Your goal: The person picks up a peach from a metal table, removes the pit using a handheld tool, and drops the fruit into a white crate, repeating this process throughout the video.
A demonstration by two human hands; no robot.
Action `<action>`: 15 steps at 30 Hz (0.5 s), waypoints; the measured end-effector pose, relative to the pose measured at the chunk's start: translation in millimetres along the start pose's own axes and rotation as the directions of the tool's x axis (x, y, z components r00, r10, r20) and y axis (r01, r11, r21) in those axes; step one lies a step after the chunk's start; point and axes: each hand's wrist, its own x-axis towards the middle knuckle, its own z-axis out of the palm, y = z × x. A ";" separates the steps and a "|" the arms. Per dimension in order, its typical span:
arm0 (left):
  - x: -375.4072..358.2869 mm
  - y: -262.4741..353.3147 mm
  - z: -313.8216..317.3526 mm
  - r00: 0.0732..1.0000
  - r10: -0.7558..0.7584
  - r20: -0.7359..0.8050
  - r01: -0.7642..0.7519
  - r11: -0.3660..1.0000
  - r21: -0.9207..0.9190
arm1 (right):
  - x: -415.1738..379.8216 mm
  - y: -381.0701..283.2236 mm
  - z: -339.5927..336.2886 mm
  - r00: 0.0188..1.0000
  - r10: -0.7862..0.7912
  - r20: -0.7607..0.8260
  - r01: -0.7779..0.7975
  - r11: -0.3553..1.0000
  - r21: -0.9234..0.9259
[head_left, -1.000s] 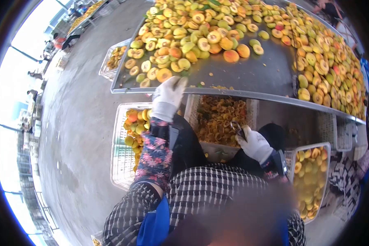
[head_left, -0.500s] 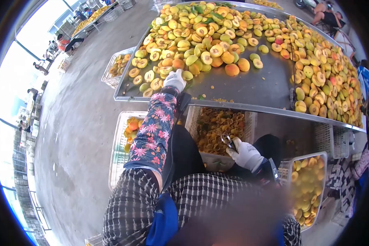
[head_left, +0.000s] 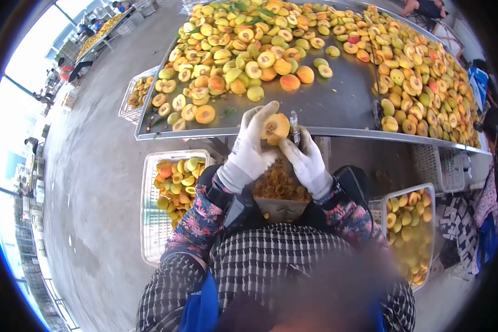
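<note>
My left hand (head_left: 248, 150), in a white glove, is closed on a halved peach (head_left: 275, 127). Its cut face, with a brownish centre, is turned up. My right hand (head_left: 307, 161), also gloved, grips a small metal pitting tool (head_left: 294, 124) that points away from me. The right fingertips are against or very near the peach half's lower edge; exact contact cannot be made out. Both hands are together at the near rim of the metal table (head_left: 232, 115), where many peach halves (head_left: 227, 61) lie piled. Beneath them a crate holds orange-brown fruit scraps (head_left: 279, 182).
To the left stands a white crate (head_left: 149, 207) of peach pieces, and to the right another crate (head_left: 432, 221) of halves. A raised divider (head_left: 377, 110) crosses the table. A further crate (head_left: 128, 105) sits beyond the left edge. Other people sit in the background.
My left hand has come back from the fruit pile with a peach half. My right hand has risen from above the scrap crate with the tool, and the hands now meet.
</note>
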 end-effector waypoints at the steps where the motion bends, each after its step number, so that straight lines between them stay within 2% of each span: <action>1: -3.0 6.8 5.8 0.997 -0.074 -0.022 0.063 0.946 -0.319 | 2.8 -5.8 8.7 0.923 0.384 0.016 -0.335 0.785 0.521; 2: -4.8 11.7 10.7 0.988 -0.150 -0.020 0.108 0.791 -0.602 | 3.8 -10.0 3.7 0.895 0.445 0.040 -0.385 0.721 0.577; 3: -3.8 15.5 14.6 0.975 -0.222 0.008 0.133 0.554 -0.822 | 6.3 -16.1 -1.5 0.863 0.500 0.069 -0.427 0.649 0.630; 4: -0.4 19.0 17.9 0.949 -0.315 -0.001 0.121 0.368 -0.922 | 6.6 -18.7 -3.2 0.838 0.535 0.108 -0.464 0.597 0.654; 6: -3.2 2.5 32.1 0.883 -0.447 0.143 0.135 -0.049 -0.990 | 6.6 -21.9 -5.1 0.791 0.581 0.191 -0.538 0.514 0.668; 7: -5.2 -3.7 39.3 0.846 -0.484 0.224 0.107 -0.257 -0.961 | 3.2 -14.0 0.1 0.818 0.554 0.157 -0.521 0.596 0.611; 8: -3.8 -2.7 46.7 0.794 -0.562 0.234 0.105 -0.254 -0.962 | 0.0 -6.1 5.2 0.842 0.525 0.123 -0.499 0.672 0.546; 9: -4.2 -8.2 53.0 0.767 -0.602 0.222 0.077 -0.257 -0.963 | -1.4 -5.9 3.0 0.882 0.467 0.069 -0.463 0.828 0.316; 10: -7.4 -17.3 61.1 0.735 -0.643 0.213 0.050 -0.263 -0.963 | -5.1 -5.4 -1.6 0.916 0.399 0.034 -0.400 0.915 0.058; 11: -7.1 -19.2 63.8 0.702 -0.683 0.204 0.020 -0.268 -0.963 | -6.4 -8.0 -4.4 0.947 0.321 0.024 -0.309 0.928 -0.208; 12: -6.3 -20.6 64.9 0.669 -0.703 0.242 -0.018 -0.340 -0.940 | -6.1 -17.7 -5.7 0.949 0.314 0.012 -0.302 0.922 -0.243; 15: -9.6 -19.2 59.0 0.708 -0.654 0.267 0.009 -0.370 -0.929 | -13.6 -29.0 -10.8 0.927 0.362 0.094 -0.337 0.917 -0.212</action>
